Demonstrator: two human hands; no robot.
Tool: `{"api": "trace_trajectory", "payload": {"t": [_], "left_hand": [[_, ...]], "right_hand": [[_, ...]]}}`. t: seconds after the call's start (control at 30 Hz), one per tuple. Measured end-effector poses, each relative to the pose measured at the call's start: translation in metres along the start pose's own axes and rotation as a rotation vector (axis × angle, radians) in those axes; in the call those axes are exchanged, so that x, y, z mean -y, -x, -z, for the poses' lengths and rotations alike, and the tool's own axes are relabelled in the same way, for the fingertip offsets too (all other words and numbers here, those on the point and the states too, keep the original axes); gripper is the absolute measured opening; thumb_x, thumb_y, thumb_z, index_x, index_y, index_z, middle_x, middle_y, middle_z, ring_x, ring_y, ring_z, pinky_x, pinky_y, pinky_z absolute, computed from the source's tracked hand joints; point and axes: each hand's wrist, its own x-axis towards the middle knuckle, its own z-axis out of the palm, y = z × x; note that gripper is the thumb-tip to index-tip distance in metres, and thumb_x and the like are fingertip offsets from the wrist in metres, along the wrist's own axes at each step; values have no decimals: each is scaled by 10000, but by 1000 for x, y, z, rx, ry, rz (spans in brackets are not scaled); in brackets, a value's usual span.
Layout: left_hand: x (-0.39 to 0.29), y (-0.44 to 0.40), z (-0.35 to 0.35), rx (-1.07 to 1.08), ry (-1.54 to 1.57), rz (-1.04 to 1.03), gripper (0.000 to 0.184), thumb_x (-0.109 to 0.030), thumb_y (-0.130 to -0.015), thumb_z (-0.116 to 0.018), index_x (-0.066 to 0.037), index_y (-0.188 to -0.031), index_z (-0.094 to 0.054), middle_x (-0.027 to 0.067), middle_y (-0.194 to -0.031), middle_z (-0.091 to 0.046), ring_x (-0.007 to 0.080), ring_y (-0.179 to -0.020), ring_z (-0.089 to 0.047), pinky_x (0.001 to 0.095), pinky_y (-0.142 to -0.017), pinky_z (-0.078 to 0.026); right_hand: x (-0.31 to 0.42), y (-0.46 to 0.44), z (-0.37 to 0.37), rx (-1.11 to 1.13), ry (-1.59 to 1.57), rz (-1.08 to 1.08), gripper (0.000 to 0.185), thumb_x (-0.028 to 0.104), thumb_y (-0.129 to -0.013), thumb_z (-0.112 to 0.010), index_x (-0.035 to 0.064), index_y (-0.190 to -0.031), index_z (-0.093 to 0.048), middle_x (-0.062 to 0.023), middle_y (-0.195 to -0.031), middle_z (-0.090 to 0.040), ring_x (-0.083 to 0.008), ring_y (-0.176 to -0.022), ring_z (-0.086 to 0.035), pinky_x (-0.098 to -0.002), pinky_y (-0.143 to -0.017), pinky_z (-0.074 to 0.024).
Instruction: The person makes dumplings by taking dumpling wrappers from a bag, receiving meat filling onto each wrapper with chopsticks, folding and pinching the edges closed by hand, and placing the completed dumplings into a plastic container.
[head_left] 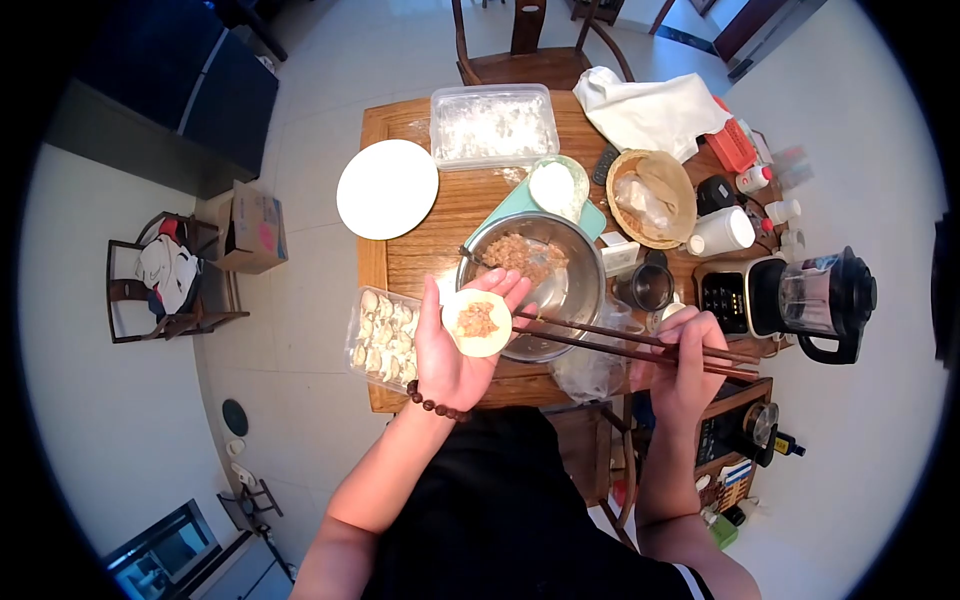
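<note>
The round dough point(490, 345), filling point(476, 319) on top, lay on the spread, palm-up left hand point(452, 368), just past nine o'clock from the right hand point(683, 365), which pinched two long chopsticks point(600, 331) pointing that way.

Blender point(812, 290): clear jug, black lid and handle, at the right of the table point(410, 262).
Cloth point(650, 110): white, rumpled, at the far right corner, next to a red tray point(732, 147).
Basket point(670, 180): round, a clear bag point(640, 208) inside.
Bottle point(725, 232): white, just right of the basket.
Far chair point(525, 68): wooden, beyond the table.
Left chair point(190, 322): wooden, well apart from the table, clothes point(168, 264) piled on it.
Carton point(252, 232): brown, beside the left chair.
Screen point(165, 552): low at left.
Kettle point(763, 424): glass, dark handle, lower right.
</note>
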Motion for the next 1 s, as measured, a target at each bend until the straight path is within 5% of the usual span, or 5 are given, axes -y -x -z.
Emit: {"api": "trace_trajectory", "payload": {"t": [0.6, 0.77, 1.0], "left_hand": [[3, -26, 27, -73, -4, 89, 780, -625, -1057, -303, 76, -1338, -499, 221, -1417, -530, 360, -1381, -483, 600, -1148, -409], [5, -27, 34, -49, 5, 69, 790, -630, -1055, -307, 77, -1366, -471, 226, -1430, -518, 369, -1388, -472, 586, -1155, -406], [-2, -17, 48, -116, 46, 25, 787, -630, -1048, -344, 80, -1365, -466, 233, -1429, -508, 376, -1384, -468, 571, -1169, -395]], "right_hand": [[-35, -30, 21, -122, 67, -78, 239, 147, -1081, -464, 21, -879, -481, -88, -789, -529, -173, -490, -546, -290, -408, -447], [-115, -28, 29, -174, 227, -127, 220, 146, -1060, -542, 8, -889, -556, -69, -751, -627, -145, -568, -615, -276, -553, -522], [-178, -15, 15, 138, 509, -176, 157, 88, -943, -686, -8, -825, -647, -116, -743, -628, -193, -644, -611, -337, -611, -461]]}}
